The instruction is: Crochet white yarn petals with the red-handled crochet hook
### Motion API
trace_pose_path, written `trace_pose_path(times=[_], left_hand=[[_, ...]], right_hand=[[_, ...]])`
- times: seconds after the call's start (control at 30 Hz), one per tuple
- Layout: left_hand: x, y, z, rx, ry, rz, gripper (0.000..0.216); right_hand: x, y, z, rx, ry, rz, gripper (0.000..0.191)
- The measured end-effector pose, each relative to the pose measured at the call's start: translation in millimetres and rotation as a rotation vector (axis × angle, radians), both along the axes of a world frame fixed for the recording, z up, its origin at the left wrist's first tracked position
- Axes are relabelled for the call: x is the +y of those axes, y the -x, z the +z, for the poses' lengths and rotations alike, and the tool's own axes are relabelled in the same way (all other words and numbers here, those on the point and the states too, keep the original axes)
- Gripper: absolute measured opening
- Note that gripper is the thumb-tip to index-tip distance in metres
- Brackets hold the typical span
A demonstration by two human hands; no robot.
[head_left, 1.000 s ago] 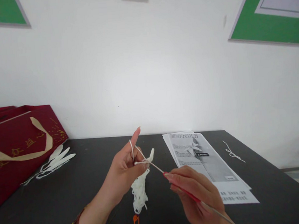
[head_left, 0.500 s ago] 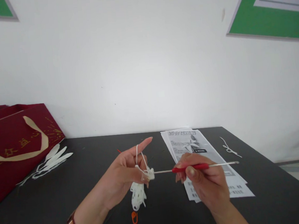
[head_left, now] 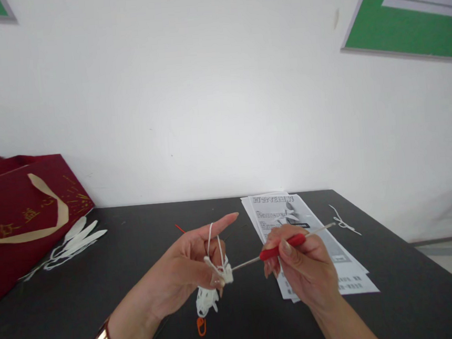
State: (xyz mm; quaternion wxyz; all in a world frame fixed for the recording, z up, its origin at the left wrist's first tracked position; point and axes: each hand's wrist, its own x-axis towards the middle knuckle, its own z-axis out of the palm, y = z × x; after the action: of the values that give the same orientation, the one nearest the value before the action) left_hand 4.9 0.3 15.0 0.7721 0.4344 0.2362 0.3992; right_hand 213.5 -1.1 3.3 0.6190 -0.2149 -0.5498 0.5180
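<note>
Left hand: thumb and fingers pinched on the white crochet piece, index finger extended with yarn looped over it.
Right hand: fingers curled closed around the red-handled hook.
Hook shaft: reaches the crochet piece, between both hands.
Yarn bundle: just below the left hand.
Orange clip: beside the bundle.

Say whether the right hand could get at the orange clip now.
Probably yes: nothing covers the clip, and the left hand is clear of it, but the right hand has its grip on the hook.
</note>
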Motion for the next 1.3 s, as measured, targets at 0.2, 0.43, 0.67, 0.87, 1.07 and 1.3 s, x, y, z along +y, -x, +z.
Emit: trace_pose_path(times=[0.2,0.43,0.67,0.87,1.07,1.3], left_hand=[[0,1,-0.5,-0.018,0.058,-0.083,0.083],[0,2,0.6,-0.023,0.074,-0.134,0.08],[0,0,-2.2,-0.02,-0.02,-0.037,0.076],[-3,-1,-2.3,0.068,-0.151,0.034,0.068],[-11,-2,4.4,0.437,-0.594,0.205,0.061],[-14,-9,5.4,0.599,-0.801,0.466,0.048]], right_hand=[[1,-4,-1.9,-0.028,-0.033,0.049,0.018],[4,-7,-0.3,-0.013,-0.042,0.112,0.014],[6,4,-5.4,0.142,0.201,0.21,0.017],[7,10,-8.7,0.235,0.336,0.211,0.019],[6,15,-10.3,0.31,0.397,0.19,0.021],[8,18,-11.4,0.326,0.436,0.135,0.022]])
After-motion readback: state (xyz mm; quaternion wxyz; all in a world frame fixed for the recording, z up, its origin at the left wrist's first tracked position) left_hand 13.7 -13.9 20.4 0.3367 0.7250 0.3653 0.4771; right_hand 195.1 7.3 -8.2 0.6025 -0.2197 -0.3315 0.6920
